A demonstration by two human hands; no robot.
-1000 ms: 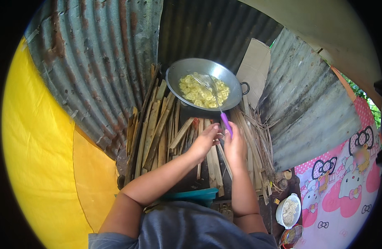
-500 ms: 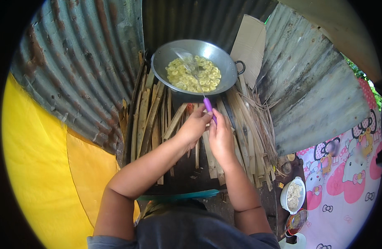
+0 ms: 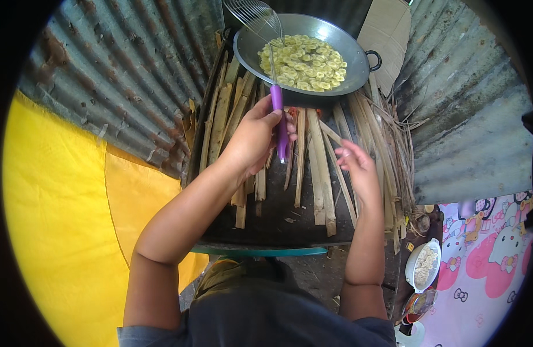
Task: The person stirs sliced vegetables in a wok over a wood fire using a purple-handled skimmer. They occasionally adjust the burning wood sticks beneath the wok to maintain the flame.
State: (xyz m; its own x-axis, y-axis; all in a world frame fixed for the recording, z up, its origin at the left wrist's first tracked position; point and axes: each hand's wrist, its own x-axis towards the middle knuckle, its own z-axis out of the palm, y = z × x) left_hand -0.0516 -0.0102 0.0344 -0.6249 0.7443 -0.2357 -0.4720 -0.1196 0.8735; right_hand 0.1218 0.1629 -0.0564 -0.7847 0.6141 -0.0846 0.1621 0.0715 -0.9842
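My left hand point(image 3: 257, 132) is closed around the purple handle of a wire skimmer point(image 3: 277, 98). The skimmer tilts up, its coiled wire head over the left rim of a metal wok point(image 3: 357, 56). Round, yellowish slices point(image 3: 304, 62), which look like banana, lie in liquid in the wok. My right hand point(image 3: 360, 169) is apart from the skimmer, over the firewood, with its fingers loosely curled and apart. Its fingertips are close to the end of a thin wood strip point(image 3: 331, 132); whether they touch it I cannot tell.
Split firewood point(image 3: 318, 173) lies under and before the wok, with a reddish glow point(image 3: 295, 111) beneath. Rusty corrugated sheets point(image 3: 122, 75) and a cardboard piece point(image 3: 386, 37) stand around it. At lower right are a white bowl point(image 3: 414, 267) of pale food and a patterned pink cloth point(image 3: 469, 272).
My right hand has let go of the skimmer and moved right, toward the wood. My left hand has raised the skimmer's head out of the slices to the wok's left rim. The view has shifted.
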